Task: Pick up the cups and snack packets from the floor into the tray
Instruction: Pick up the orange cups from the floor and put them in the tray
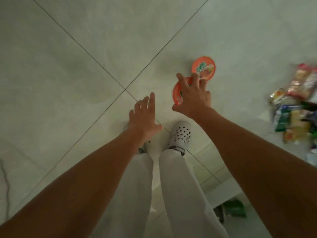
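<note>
Two cups with orange printed lids stand on the pale tiled floor right of centre. The far cup (205,67) shows nearly whole. My right hand (193,97) covers much of the near cup (177,94), fingers spread wide over its lid and fingertips reaching the far cup's edge. Whether the hand touches either cup I cannot tell. My left hand (145,115) hovers beside it, to the left, with straight fingers and nothing in it. A heap of colourful snack packets (295,107) lies at the right edge. No tray is in view.
My feet in white perforated clogs (181,134) stand just below the hands. A green packet (235,207) lies at the lower right beside a dark object. A thin cable (5,177) runs along the left edge.
</note>
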